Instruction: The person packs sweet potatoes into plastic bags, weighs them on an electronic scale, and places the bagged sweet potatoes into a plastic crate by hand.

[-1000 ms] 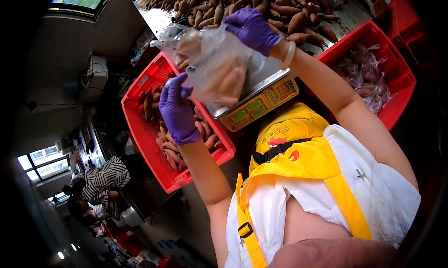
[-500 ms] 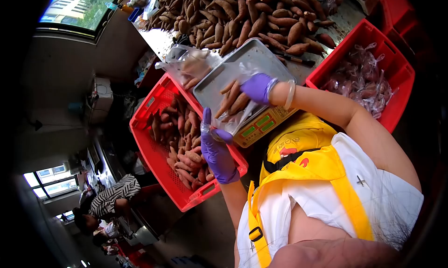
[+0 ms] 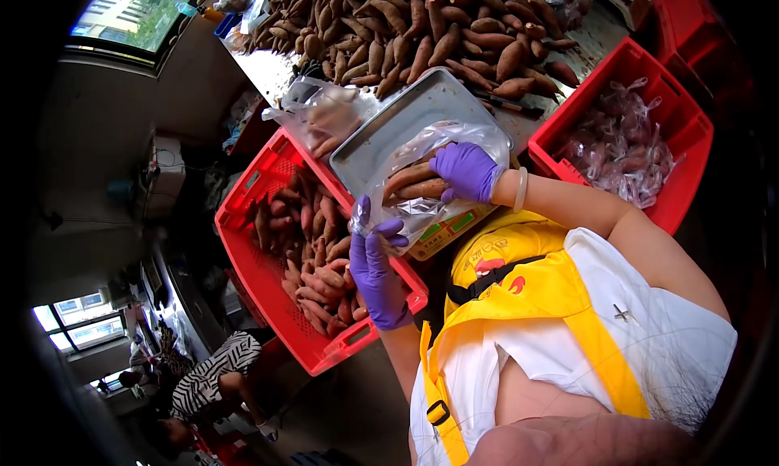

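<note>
A clear plastic bag (image 3: 414, 214) lies over the front of the metal scale tray (image 3: 381, 129), with several long sweet potatoes (image 3: 410, 178) at its mouth. My right hand (image 3: 469, 172), in a purple glove, is closed round the right end of these sweet potatoes. My left hand (image 3: 376, 263), also gloved in purple, pinches the left edge of the bag between thumb and fingers. Below the tray shows the yellow scale front (image 3: 450, 232), partly covered by the bag. Another clear bag with sweet potatoes (image 3: 329, 117) rests by the tray's upper left side.
Loose sweet potatoes (image 3: 430, 32) are heaped on the table (image 3: 272, 68). A red crate (image 3: 280, 312) of sweet potatoes stands at the left, another red crate (image 3: 690, 186) with tied bags at the right. A person in a striped top (image 3: 215, 373) is at the lower left.
The bag, earlier held up over the scale, came down onto the tray. My right hand has closed on the sweet potatoes, which are now raised and turned more level.
</note>
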